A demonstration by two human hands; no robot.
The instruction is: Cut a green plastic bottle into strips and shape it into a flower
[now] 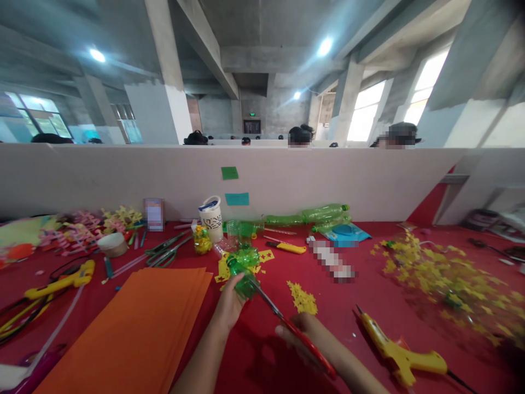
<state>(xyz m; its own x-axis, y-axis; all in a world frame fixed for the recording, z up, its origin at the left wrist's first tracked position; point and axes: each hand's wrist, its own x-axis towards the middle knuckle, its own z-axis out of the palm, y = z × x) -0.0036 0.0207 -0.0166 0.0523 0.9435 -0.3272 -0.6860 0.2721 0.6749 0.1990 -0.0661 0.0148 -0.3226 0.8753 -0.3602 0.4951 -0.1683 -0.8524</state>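
Note:
My left hand (228, 306) is closed around the cut top part of a green plastic bottle (245, 273), held just above the red table. My right hand (298, 328) grips red-handled scissors (287, 324), and their blades reach up-left into the bottle piece. Small yellow star cut-outs (303, 300) lie on the cloth between the two hands and a little beyond them. Under the bottle piece rests a yellow sheet (266, 256) with star shapes cut out.
A stack of orange sheets (135, 331) lies at left. Yellow glue guns rest at right (400, 355) and far left (61, 280). Whole green bottles (311, 214), a paper cup (212, 219), a yellow craft knife (287, 247) and yellow stars (443, 279) surround the red table (353, 306). People sit beyond the white partition (287, 180).

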